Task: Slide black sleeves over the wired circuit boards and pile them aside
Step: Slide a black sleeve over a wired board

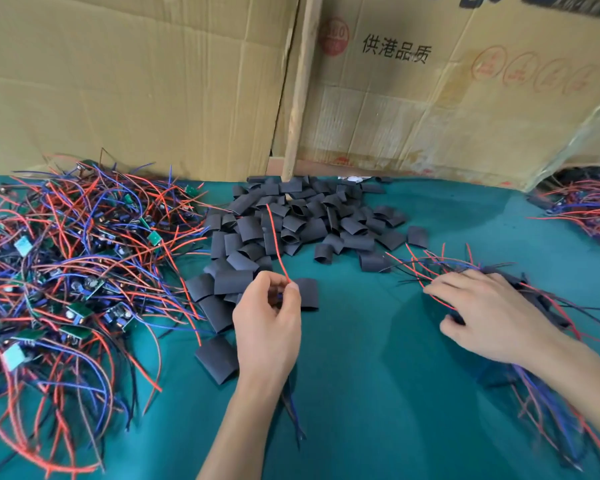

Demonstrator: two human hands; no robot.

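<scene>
the left hand (267, 317) pinches a wired circuit board's red wire (277, 244) between thumb and fingertips, the wire's long axis running up and away over the heap of black sleeves (291, 220); the board itself is hidden behind the fingers. the closest sleeve (307, 293) lies touching or just right of that hand, nearer to it than to the other. the right hand (492, 313), fingers spread flat, presses the finished pile (548, 358) at near right. unsleeved boards (66, 271) sprawl left; bare green cloth (378, 358) lies open between the hands.
</scene>
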